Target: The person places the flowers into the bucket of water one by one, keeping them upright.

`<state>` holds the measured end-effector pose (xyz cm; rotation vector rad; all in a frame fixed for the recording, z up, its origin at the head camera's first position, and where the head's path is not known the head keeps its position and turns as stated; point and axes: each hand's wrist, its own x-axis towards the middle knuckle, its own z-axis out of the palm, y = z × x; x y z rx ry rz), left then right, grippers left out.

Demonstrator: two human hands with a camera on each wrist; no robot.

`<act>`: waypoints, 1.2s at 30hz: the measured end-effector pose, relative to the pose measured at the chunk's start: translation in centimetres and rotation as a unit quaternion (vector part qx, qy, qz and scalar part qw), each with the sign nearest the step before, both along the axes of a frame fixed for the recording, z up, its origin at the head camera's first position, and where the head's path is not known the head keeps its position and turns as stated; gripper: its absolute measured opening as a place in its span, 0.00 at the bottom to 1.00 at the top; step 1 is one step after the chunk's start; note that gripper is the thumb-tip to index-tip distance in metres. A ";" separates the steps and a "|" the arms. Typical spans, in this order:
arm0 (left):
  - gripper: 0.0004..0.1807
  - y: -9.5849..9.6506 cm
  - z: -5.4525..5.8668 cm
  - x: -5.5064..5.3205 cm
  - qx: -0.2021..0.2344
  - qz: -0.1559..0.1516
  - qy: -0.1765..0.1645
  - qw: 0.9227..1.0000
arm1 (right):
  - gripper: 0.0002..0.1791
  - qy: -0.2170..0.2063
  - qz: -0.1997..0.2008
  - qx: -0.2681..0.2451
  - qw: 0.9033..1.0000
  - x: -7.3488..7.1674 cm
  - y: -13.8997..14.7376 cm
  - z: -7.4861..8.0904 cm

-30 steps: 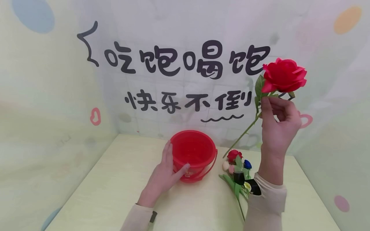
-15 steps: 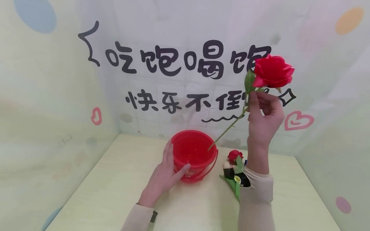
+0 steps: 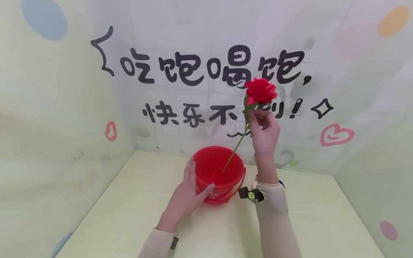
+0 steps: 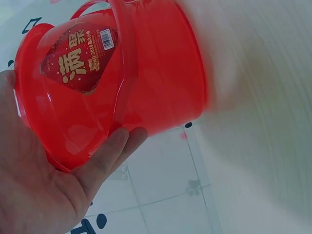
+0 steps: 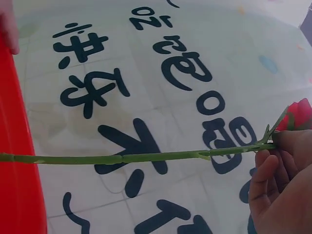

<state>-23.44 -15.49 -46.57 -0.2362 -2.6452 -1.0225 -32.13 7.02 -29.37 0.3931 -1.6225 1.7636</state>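
A red rose [image 3: 260, 91] with a long green stem [image 5: 122, 159] is pinched just below its bloom by my right hand [image 3: 265, 132]. The stem slants down to the left, and in the head view its lower end lies over the mouth of a red bucket [image 3: 215, 193]. My left hand [image 3: 181, 200] rests against the bucket's left side, fingers fairly straight and thumb on the front. In the left wrist view, those fingers [image 4: 105, 156] lie along the outer wall near the rim, beside a dark red label [image 4: 83, 58].
The bucket stands upright on a pale wooden table [image 3: 113, 211]. More flowers, mostly hidden behind the right forearm, lie right of the bucket; a small yellow one [image 3: 251, 195] shows. A printed backdrop [image 3: 193, 28] with black characters closes off the back and sides.
My right hand has carried the rose leftward, bringing its stem from right of the bucket to over the mouth. The left hand stays on the bucket. The forearm now covers most other flowers.
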 end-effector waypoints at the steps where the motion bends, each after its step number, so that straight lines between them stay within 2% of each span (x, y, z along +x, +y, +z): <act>1: 0.65 0.0 0.0 0.0 0.000 0.000 0.000 1.000 | 0.14 -0.010 0.005 0.003 1.000 -0.3 -0.2 -0.3; 8: 0.66 0.1 0.1 -0.2 -0.003 -0.002 -0.001 1.000 | 0.15 -0.091 0.026 0.028 0.995 -2.0 -1.2 -2.5; 14: 0.66 0.2 0.2 -0.2 -0.008 -0.001 0.001 1.000 | 0.14 -0.138 0.044 0.056 0.988 -3.3 -1.8 -3.7; 19: 0.65 0.2 0.2 -0.3 -0.012 0.002 0.000 1.000 | 0.13 -0.173 0.048 0.083 0.980 -3.8 -2.2 -4.4; 29: 0.65 0.3 0.2 0.0 -0.012 0.006 0.000 1.000 | 0.11 -0.189 0.058 0.111 0.974 -4.3 -3.1 -5.8; 36: 0.64 0.3 0.2 0.0 -0.019 0.008 -0.004 1.000 | 0.10 -0.182 0.065 0.129 0.973 -4.7 -3.6 -6.7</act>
